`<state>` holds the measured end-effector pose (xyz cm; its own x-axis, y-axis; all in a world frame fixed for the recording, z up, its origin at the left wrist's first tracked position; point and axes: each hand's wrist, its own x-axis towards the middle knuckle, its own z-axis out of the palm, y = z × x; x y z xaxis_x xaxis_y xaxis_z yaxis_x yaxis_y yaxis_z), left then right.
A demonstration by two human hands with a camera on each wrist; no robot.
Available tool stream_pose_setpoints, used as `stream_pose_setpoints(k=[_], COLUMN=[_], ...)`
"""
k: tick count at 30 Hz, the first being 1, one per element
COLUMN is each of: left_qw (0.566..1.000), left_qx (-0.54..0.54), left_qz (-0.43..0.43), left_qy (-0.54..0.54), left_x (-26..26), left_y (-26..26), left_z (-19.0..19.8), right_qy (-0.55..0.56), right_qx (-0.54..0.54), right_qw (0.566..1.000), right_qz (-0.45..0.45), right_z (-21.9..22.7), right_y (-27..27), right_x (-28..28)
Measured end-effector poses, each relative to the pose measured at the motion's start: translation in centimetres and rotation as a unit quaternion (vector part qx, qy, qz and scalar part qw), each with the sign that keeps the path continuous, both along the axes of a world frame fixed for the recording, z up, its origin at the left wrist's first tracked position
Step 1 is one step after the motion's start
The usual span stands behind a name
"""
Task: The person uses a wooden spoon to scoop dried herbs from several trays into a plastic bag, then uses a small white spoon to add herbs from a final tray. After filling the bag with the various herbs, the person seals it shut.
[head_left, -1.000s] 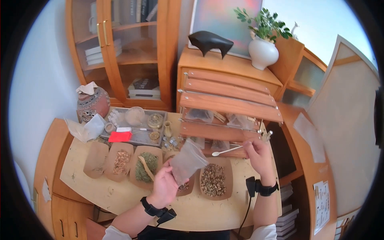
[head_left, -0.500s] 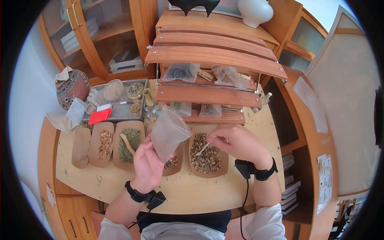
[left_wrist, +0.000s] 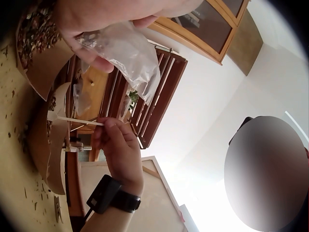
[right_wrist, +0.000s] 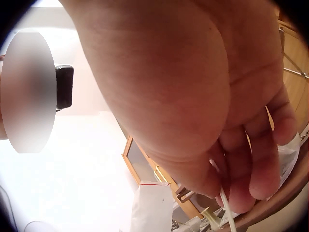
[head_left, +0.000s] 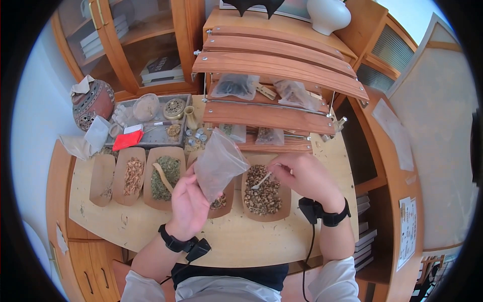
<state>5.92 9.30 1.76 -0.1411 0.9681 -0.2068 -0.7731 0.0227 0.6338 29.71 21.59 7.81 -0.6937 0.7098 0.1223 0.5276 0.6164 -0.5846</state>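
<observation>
My left hand [head_left: 188, 207] holds a translucent zip bag [head_left: 217, 166] upright by its lower part, tilted to the right. In the left wrist view, some brown bits show at the bottom of the bag [left_wrist: 129, 55]. Between thumb and fingers my right hand [head_left: 308, 180] pinches a small white spoon [head_left: 264, 180] by the end of its handle. The spoon's bowl is down at the brown and cream dried pieces [head_left: 262, 199] in the rightmost paper tray [head_left: 285, 204]. The right wrist view shows the spoon's handle [right_wrist: 226, 205] running between thumb and fingers.
Further left stand paper trays of reddish chips [head_left: 134, 176] and green herb [head_left: 171, 189], the latter with a wooden scoop [head_left: 163, 177]. Behind them are a grey tray [head_left: 187, 143] of small items and a red packet [head_left: 128, 141]. A slatted wooden rack [head_left: 271, 117] holding bags rises behind the right tray.
My right hand has come down and left from beside the rack, bringing the spoon to the rightmost tray. The bag in my left hand has moved slightly left. The head view has tilted down.
</observation>
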Motion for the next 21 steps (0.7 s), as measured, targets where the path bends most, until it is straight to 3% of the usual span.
stream_pose_setpoints(k=[9,15,18,21], left_qw=[1.000,1.000,1.000,1.000], left_qx=[0.004,0.006,0.004,0.006], left_qz=[-0.006,-0.007,-0.008,-0.015], left_qy=[-0.004,-0.006,-0.005,-0.005], left_x=[0.0,-0.1,-0.2,-0.2], left_y=[-0.1,-0.1,-0.1,-0.1], left_z=[-0.1,-0.2,-0.2,-0.3], right_qy=[0.053,0.026,0.003,0.019], right_qx=[-0.003,0.005,-0.052,-0.005], right_qw=[0.998,0.999,0.999,0.998], right_qz=[0.038,-0.024,0.014,0.061], right_z=[0.2,0.6,1.8,0.4], right_y=[-0.5,0.0,-0.5,-0.6], right_x=[-0.6,0.0,-0.1,-0.4])
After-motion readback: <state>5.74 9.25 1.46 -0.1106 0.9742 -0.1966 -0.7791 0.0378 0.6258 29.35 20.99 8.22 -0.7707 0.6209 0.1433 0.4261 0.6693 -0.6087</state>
